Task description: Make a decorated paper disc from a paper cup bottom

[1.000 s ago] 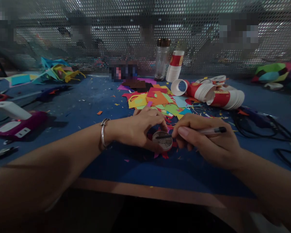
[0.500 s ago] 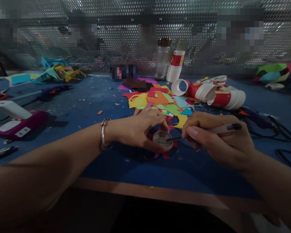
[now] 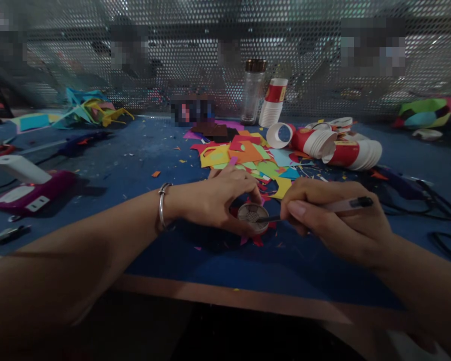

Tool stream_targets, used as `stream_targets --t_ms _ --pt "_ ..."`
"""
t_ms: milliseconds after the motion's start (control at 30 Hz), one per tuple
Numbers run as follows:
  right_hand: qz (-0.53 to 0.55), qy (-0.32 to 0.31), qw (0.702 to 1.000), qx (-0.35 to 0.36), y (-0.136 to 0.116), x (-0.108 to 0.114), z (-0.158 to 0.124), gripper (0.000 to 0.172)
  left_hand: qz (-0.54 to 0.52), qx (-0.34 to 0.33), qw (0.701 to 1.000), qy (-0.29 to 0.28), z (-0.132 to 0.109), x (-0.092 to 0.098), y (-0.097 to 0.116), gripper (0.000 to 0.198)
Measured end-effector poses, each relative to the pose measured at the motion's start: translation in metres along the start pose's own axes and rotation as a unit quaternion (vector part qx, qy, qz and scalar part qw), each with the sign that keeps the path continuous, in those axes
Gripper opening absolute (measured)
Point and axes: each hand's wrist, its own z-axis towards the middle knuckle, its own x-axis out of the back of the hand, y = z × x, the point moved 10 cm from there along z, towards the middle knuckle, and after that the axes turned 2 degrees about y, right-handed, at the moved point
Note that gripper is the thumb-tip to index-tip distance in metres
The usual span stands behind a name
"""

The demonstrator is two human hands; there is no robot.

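Observation:
My left hand (image 3: pixel 214 200), with a silver bangle at the wrist, is closed around a small round metal strainer lid (image 3: pixel 252 215) and presses it down on a red paper scrap (image 3: pixel 257 240) on the blue table (image 3: pixel 165 150). My right hand (image 3: pixel 330 220) grips a pen (image 3: pixel 342 205). The pen's dark tip touches the lid's right rim.
A heap of coloured paper scraps (image 3: pixel 244 153) lies just behind my hands. Behind it stand a clear bottle (image 3: pixel 252 93) and stacked paper cups (image 3: pixel 272 103); more cups (image 3: pixel 334 148) lie on their sides. Black cables (image 3: pixel 417 200) run at right. A purple device (image 3: pixel 30 193) sits at left.
My right hand pulled the pen from across the lid's top out to its right rim. My left hand and the lid stayed in place.

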Motion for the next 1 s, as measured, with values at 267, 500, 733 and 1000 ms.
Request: stream_targets --t_ms 267,500,733,1000 --pt "0.042 -0.009 0.999 -0.017 0.0029 -0.0081 0.0033 0.025 0.007 0.007 1.000 -0.016 -0.0002 -0.0034 -0.0027 0.048" --pt "0.026 -0.010 1.000 -0.008 0.0032 -0.0106 0.0055 0.025 0.019 0.006 1.000 -0.014 0.0003 -0.0036 -0.0041 0.056" --pt "-0.014 0.001 1.000 0.009 0.0037 -0.0055 0.0038 0.025 0.027 0.012 0.999 -0.013 -0.0001 -0.0025 -0.0024 0.055" --pt "-0.047 -0.003 0.998 0.032 -0.0004 -0.0048 0.0030 0.024 0.007 0.005 1.000 -0.018 0.0002 -0.0034 -0.0017 0.048"
